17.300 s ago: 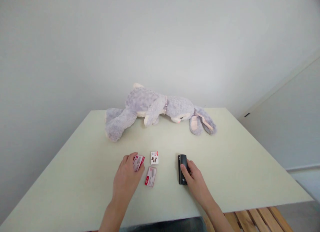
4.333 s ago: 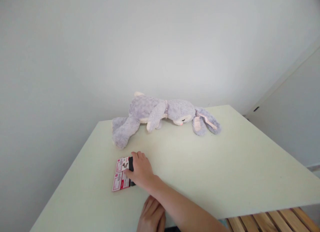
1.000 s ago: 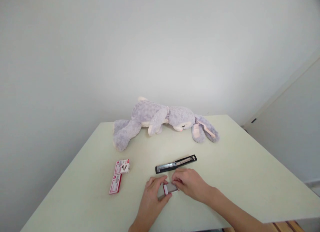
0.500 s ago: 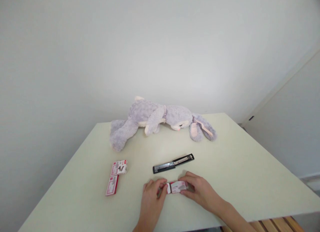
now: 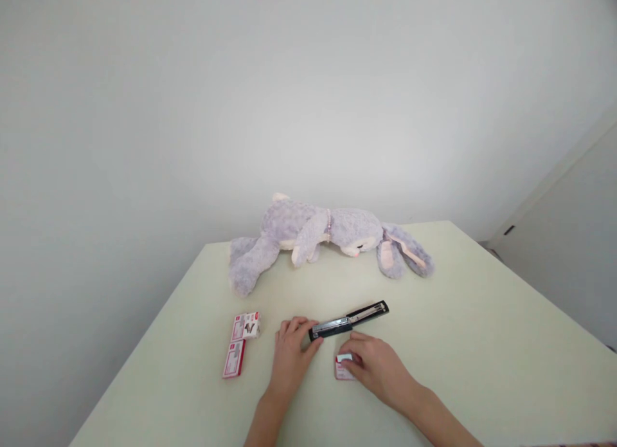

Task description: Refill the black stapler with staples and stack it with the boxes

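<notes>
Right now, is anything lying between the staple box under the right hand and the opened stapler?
Nothing visible does. The right hand covers the staple box, and only bare table lies between it and the opened stapler. The left hand already touches the stapler's near end, off to the side.

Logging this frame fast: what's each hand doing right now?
Left hand: fingers loose, touching the opened stapler end.
Right hand: fingers closed on the small staple box.
</notes>
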### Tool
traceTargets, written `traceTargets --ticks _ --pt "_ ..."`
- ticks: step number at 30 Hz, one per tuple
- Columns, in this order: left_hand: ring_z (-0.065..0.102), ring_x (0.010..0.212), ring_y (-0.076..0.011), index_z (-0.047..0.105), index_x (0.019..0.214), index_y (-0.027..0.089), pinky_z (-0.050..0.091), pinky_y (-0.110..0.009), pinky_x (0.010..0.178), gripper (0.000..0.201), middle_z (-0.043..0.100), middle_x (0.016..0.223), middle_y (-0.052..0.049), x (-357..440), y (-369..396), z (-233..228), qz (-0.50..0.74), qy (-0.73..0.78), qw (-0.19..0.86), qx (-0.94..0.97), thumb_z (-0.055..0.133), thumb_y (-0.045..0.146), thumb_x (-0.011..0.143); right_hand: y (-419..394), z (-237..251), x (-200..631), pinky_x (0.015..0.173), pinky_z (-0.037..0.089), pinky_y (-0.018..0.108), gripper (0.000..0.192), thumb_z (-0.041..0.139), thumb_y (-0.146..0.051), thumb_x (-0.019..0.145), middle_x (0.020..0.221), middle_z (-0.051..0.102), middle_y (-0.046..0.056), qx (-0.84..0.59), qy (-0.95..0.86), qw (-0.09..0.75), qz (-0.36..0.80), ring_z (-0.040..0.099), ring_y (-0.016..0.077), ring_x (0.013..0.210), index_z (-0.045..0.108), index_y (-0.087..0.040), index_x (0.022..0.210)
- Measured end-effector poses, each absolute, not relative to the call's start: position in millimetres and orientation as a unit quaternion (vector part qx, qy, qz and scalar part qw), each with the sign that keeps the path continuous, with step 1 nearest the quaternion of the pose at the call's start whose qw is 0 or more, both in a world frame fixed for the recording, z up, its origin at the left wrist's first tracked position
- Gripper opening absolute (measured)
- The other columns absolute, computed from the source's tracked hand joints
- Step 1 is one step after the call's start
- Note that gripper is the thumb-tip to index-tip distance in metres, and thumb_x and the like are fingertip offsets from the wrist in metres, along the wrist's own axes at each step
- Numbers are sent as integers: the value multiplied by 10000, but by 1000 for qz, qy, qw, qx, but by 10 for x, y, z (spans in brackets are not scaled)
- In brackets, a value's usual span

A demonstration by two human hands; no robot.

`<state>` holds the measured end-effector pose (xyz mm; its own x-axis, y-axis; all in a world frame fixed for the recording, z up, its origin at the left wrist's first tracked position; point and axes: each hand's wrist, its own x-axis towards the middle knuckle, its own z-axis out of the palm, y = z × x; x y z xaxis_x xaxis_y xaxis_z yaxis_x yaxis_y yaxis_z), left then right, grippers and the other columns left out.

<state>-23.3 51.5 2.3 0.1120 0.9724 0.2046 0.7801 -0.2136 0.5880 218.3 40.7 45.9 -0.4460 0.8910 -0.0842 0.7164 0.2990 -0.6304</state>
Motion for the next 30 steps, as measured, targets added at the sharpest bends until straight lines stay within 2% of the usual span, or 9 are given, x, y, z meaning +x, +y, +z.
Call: traceTargets --ticks 5,14,16,19,23,27,30 --pt "569 1109 -261 723 1202 383 422 -417 933 293 691 1191 -14 -178 475 38 249 566 196 761 724 363 910 516 553 2178 761 427 240 256 516 -311 1043 952 676 11 -500 -809 170 258 662 165 854 758 -298 1127" --pt "555 1117 -261 700 1223 412 393 -427 952 310 681 1193 -1 -138 372 25 236 561 207 766 734 367 918 596 538 2065 722 405 230 239 543 -325 1035 893 686 -5 -492 -825 129 247 664 151 812 777 -289 1006" --pt "552 1117 -263 698 1221 409 392 -427 949 308 677 1189 -2 -140 376 32 236 562 208 765 735 371 918 576 535 2057 741 413 237 205 568 -311 1015 949 705 2 -494 -825 126 245 675 166 853 759 -296 1089" --pt "552 1108 -259 699 1209 400 392 -424 944 298 674 1178 -1 -139 377 35 237 565 208 763 738 364 915 518 524 2067 780 430 259 286 621 -319 975 1059 732 29 -533 -799 134 244 685 197 924 680 -282 1252" --pt "557 1098 -260 708 1187 384 393 -425 944 289 676 1163 -3 -133 378 33 239 566 208 761 750 350 903 393 498 2036 711 418 276 199 555 -345 1001 920 741 40 -585 -762 132 243 682 208 813 684 -237 1106" --pt "562 1107 -270 715 1175 377 402 -431 944 275 681 1160 -11 -135 375 38 244 566 208 759 743 351 903 270 422 2028 689 422 269 285 552 -361 997 814 705 4 -553 -743 182 331 649 187 747 677 -260 1232" --pt "570 1105 -273 719 1179 384 411 -434 943 279 686 1158 -11 -142 371 43 246 567 208 758 737 351 903 246 295 2229 611 399 270 399 554 -485 985 714 626 -14 -555 -677 249 414 562 174 651 704 -230 1253"
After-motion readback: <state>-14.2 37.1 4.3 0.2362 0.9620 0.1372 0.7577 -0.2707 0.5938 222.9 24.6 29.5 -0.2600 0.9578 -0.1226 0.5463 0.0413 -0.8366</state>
